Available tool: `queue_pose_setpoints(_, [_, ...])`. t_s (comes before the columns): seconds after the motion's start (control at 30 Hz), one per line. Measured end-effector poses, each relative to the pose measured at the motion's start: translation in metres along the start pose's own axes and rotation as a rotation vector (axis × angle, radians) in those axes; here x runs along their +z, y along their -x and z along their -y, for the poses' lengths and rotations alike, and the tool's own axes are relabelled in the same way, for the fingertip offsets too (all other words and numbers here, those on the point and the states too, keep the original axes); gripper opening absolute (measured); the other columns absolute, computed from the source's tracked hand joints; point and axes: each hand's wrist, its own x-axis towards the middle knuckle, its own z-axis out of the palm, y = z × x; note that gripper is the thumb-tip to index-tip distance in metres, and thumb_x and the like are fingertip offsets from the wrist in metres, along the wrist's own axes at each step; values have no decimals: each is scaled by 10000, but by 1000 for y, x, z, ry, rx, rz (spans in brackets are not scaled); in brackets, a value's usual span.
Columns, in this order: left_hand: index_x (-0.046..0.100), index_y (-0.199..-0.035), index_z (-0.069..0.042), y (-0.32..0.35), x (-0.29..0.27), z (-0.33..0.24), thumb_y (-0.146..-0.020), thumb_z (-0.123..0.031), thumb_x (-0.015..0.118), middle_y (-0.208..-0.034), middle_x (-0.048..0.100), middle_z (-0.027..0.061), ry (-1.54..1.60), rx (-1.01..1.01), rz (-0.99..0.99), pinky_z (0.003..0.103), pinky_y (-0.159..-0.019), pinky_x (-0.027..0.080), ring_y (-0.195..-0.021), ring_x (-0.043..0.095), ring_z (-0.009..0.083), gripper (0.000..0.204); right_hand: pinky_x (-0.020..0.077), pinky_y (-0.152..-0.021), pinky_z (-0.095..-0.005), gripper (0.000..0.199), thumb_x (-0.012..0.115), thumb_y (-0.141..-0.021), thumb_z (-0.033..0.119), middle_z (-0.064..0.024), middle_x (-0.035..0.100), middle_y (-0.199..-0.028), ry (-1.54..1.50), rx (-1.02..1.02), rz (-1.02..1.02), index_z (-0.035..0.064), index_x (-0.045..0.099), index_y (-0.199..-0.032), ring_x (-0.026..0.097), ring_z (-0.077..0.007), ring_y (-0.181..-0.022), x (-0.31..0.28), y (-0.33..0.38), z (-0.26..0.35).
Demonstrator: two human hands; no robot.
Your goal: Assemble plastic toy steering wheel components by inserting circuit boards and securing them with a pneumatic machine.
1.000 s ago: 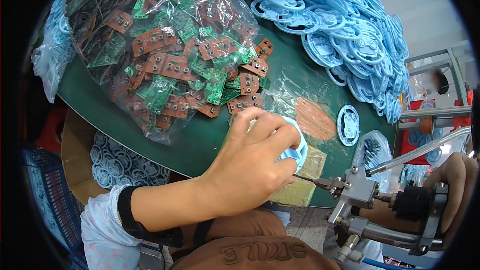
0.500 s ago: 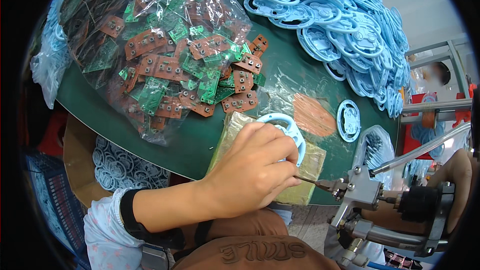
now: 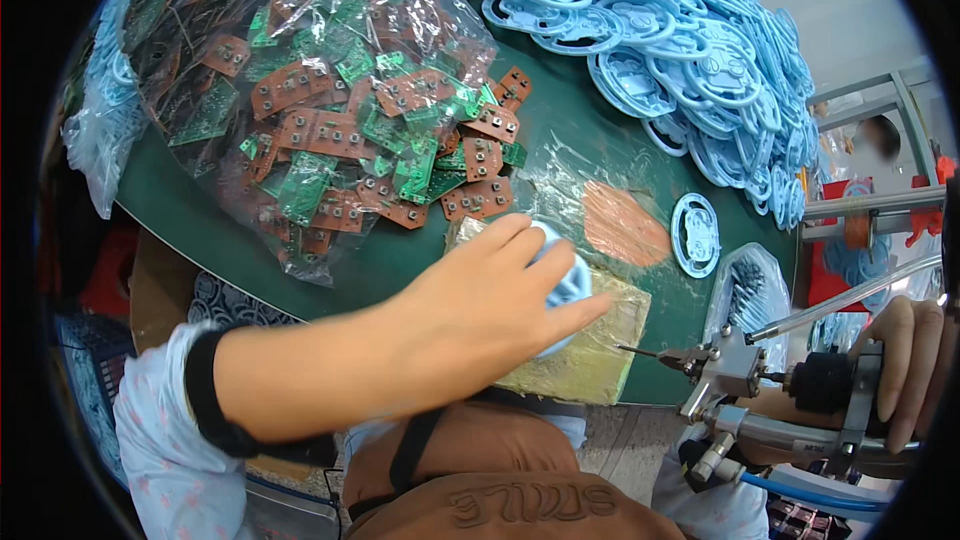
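left forearm (image 3: 310, 370): slanting up rightward | left grip (image 3: 505, 302): back upward, bent | right grip (image 3: 908, 365): curled, far right

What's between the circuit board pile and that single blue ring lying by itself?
Glossy clear film and an orange-brown patch, seen in the head view.

Upper left on the table (image 3: 390, 275) lies a bag of circuit boards (image 3: 320, 130); upper right, a heap of wheel-shaped parts (image 3: 690, 70). At lower centre, the left hand (image 3: 505, 300) and 1 held part (image 3: 570, 287) are over a block (image 3: 600, 360), perhaps touching it. Further right, 1 loose part (image 3: 700, 232) lies above a small bag (image 3: 745, 290).
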Motion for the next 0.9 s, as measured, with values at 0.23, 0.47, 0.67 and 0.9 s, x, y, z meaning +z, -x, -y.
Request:
queue_pose_setpoints(0.23, [605,-1313,-173,24,24,-18,-712,-186,770,-1345,509,223,10,-87,-169,529,-1007,432,-1245,485,451,623,530,-668,-401,527,489,-1059,221,-75,554,-857,90,83,101,199,329,-1561,620,-210,-698,-6,-9,-4])
queue_pose_setpoints(0.47, [693,-1225,-189,14,15,-24,-789,-216,680,-1417,483,228,-215,-50,7,456,-859,476,-1196,505,452,438,529,-662,-399,576,518,-1052,225,-78,550,-847,-46,-5,-86,223,283,-1578,627,-226,-711,21,-6,-29])
queue_pose_setpoints(0.67, [707,-1208,-182,12,14,-25,-834,-221,628,-1419,481,232,-220,-71,39,464,-871,480,-1207,501,439,384,526,-655,-386,592,553,-1034,196,-75,570,-848,-118,-28,11,221,299,-1568,617,-220,-691,17,-11,-45])
queue_pose_setpoints(0.9, [715,-1196,-183,13,14,-29,-866,-211,584,-1420,487,237,-252,-60,33,465,-894,485,-1208,516,448,355,555,-663,-178,143,610,-944,98,-25,595,-671,-157,-133,-89,84,504,-848,624,-74,-580,19,-7,-67])
